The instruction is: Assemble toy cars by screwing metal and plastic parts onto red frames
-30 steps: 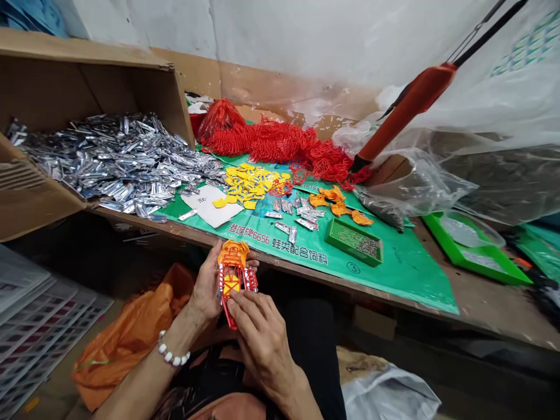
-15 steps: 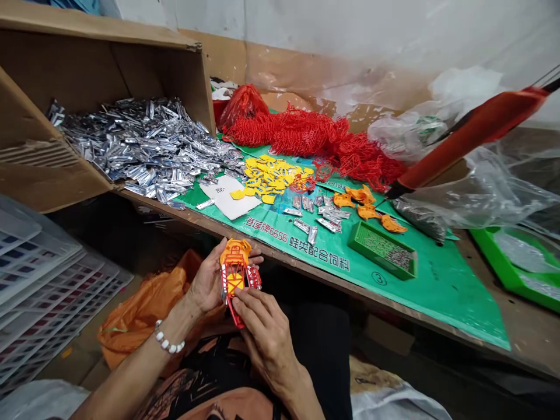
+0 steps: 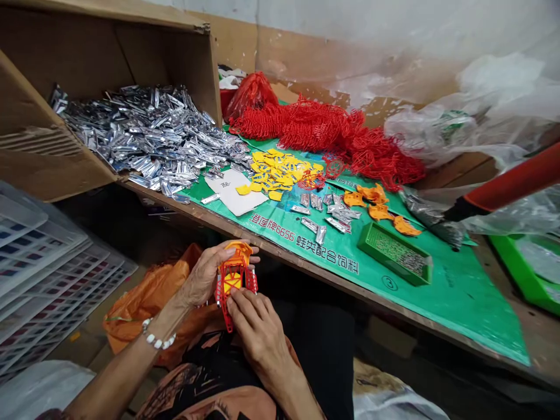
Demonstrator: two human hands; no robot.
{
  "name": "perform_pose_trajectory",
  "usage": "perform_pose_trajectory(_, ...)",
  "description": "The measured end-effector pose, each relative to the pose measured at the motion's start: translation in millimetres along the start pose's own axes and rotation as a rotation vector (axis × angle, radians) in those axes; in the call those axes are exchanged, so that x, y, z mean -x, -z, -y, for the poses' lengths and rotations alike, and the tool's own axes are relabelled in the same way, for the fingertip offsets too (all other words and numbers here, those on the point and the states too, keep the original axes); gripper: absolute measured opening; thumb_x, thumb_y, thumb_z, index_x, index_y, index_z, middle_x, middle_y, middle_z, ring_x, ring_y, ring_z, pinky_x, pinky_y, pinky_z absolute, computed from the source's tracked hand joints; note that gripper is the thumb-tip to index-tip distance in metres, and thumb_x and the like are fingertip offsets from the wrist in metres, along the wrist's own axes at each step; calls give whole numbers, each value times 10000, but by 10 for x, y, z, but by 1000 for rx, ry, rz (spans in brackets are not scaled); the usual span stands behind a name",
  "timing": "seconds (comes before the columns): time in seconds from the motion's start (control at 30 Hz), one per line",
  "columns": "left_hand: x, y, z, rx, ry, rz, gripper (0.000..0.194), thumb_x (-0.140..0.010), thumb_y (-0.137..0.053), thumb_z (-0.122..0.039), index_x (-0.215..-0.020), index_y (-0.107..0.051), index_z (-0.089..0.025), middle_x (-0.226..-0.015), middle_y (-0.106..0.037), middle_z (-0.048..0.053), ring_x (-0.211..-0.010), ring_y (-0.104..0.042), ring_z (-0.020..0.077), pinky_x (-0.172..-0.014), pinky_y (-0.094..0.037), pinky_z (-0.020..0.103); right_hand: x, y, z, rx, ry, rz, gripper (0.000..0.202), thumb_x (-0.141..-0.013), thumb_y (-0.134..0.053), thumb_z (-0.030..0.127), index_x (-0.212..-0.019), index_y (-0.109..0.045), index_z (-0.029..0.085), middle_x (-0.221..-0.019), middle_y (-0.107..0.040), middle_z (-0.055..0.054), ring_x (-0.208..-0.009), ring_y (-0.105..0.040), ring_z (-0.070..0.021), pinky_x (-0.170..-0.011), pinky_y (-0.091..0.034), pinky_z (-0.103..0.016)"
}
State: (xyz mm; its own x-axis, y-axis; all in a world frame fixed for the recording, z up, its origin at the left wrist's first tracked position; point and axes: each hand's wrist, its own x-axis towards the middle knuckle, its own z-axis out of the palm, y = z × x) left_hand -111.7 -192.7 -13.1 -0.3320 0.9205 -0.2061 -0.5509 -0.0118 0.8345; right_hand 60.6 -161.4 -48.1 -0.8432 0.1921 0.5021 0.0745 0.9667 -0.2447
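Red-orange assembly (image 3: 235, 269): we see it between both hands, over the lap and short of the surface (image 3: 540, 341); orange shell above, open red lattice below, yellow plate within.
Left grip (image 3: 205, 274): closed around the upper end, thumb across the orange shell.
Right grip (image 3: 258, 321): fingers bent together, closed on the lower red frame and hiding part of it.
Carton (image 3: 195, 73): brown cardboard, opening towards us, spilling a heap of shiny silver strips (image 3: 153, 137).
Green sheet (image 3: 476, 309): glossy, creased, printed in red and black.
On the sheet: flat yellow plates (image 3: 277, 169) partly over a white card (image 3: 236, 198); loose silver pieces; curved orange shells (image 3: 380, 211); a rectangular green tray (image 3: 367, 240) of small grains.
Behind: a tangled bank of red lattice frames (image 3: 319, 125).
Right: a red tool (image 3: 516, 178) slants across crumpled clear plastic (image 3: 490, 105), its dark tip blocking our view of a bag of dark bits (image 3: 426, 210).
Left, below: grid-walled crates (image 3: 56, 280) beside a wrinkled orange bag (image 3: 140, 309).
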Motion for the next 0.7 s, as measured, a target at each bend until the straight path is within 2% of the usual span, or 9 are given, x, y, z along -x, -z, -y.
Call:
perform_pose_trajectory(0.1,5,59,21,-136,-28,-81,390,-810,-649,-353,-1133,-669,-135,-1098,-730,183,-923,-714,337,-751,-558,393,-16,-43,20,-1,20,84,349,-966,-352,127,-1248,-558,114,-1292,-617,-151,-1159,-570,-247,-906,-520,-426)
perform_pose_trajectory(0.2,-2,259,-19,-268,-50,-209,396,-776,-687,-379,-1098,-688,-148,-920,-769,142,-781,-735,302,-647,-551,337,-28,-33,65,-82,65,145,362,-936,-429,123,-1282,-536,138,-1397,-533,-142,-1258,-505,-259,-943,-519,-429)
perform_pose_trajectory(0.27,6,513,-80,-350,-63,-317,367,-774,-689,-396,-1055,-702,-160,-829,-770,106,-740,-729,283,-633,-541,322,-15,-26,79,-141,73,125,396,-905,-485,108,-1299,-518,124,-1422,-502,-154,-1300,-464,-271,-963,-515,-424)
perform_pose_trajectory(0.33,33,848,-133,-437,-70,-451,291,-784,-692,-372,-996,-714,-173,-786,-758,71,-768,-713,259,-680,-532,309,16,-46,59,-158,29,84,403,-892,-508,97,-1294,-515,103,-1369,-544,-176,-1261,-500,-276,-947,-526,-421)
perform_pose_trajectory(0.37,53,1029,-142,-476,-68,-526,244,-792,-695,-349,-965,-715,-178,-819,-750,60,-815,-700,245,-729,-527,309,37,-70,36,-161,-2,73,386,-893,-508,94,-1279,-522,100,-1314,-585,-178,-1208,-543,-269,-924,-538,-413)
perform_pose_trajectory(0.43,95,1371,-103,-531,-56,-665,219,-847,-651,-319,-1005,-680,-171,-1014,-709,61,-927,-662,228,-819,-522,366,75,-136,-20,-169,-54,78,333,-905,-489,92,-1233,-544,98,-1193,-650,-170,-1071,-620,-245,-863,-562,-391)
perform_pose_trajectory(0.5,129,1638,21,-557,-18,-755,288,-890,-605,-325,-1122,-622,-156,-1162,-638,84,-992,-631,238,-840,-527,444,102,-203,-71,-191,-76,110,271,-916,-464,91,-1164,-572,107,-1085,-686,-146,-939,-659,-215,-794,-576,-357)
perform_pose_trajectory(0.57,153,1798,216,-551,15,-809,327,-891,-604,-326,-1186,-593,-184,-1220,-605,89,-1035,-615,253,-846,-528,443,115,-249,-101,-203,-91,157,231,-922,-442,87,-1093,-593,122,-1017,-698,-120,-851,-668,-196,-745,-577,-329)
perform_pose_trajectory(0.7,196,1854,663,-471,54,-820,357,-888,-605,-336,-1205,-584,-173,-1233,-596,84,-1044,-610,272,-848,-529,456,134,-284,-126,-207,-163,267,199,-938,-419,98,-963,-607,159,-884,-685,-68,-757,-658,-171,-694,-559,-286)
